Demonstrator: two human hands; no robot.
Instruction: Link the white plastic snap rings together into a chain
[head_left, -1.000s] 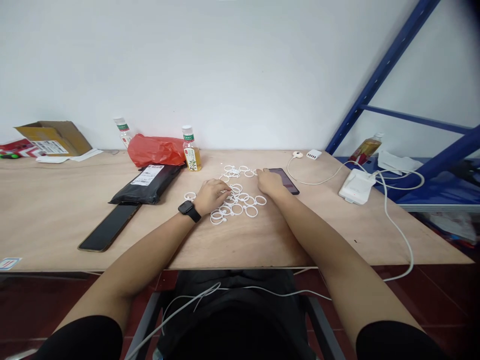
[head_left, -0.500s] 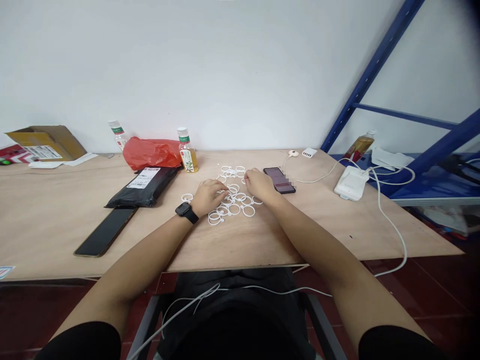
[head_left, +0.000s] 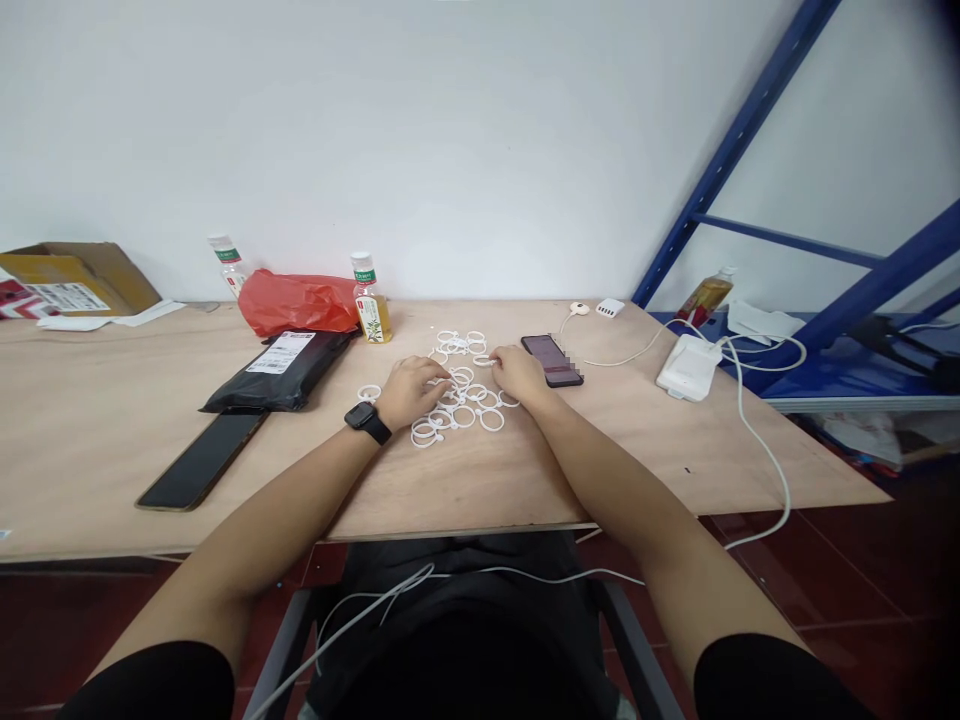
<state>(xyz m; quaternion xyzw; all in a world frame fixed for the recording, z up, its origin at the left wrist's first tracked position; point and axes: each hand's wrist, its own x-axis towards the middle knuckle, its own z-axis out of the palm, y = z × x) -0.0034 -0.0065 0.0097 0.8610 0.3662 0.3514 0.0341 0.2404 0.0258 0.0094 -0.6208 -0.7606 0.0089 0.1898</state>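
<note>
Apparently, work is partway: white rings (head_left: 471,402) lie loose between the hands, a smaller group (head_left: 454,345) beyond. Left hand (head_left: 409,392): half-curled, grip indeterminable. Right hand (head_left: 519,374): fingers bent at one ring (head_left: 484,365), hold unclear.

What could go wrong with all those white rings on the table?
The white rings lie bunched together, so some might catch on each other. The right hand is close to a phone and might nudge it. The bottle beside the red bag could tip if bumped.
</note>
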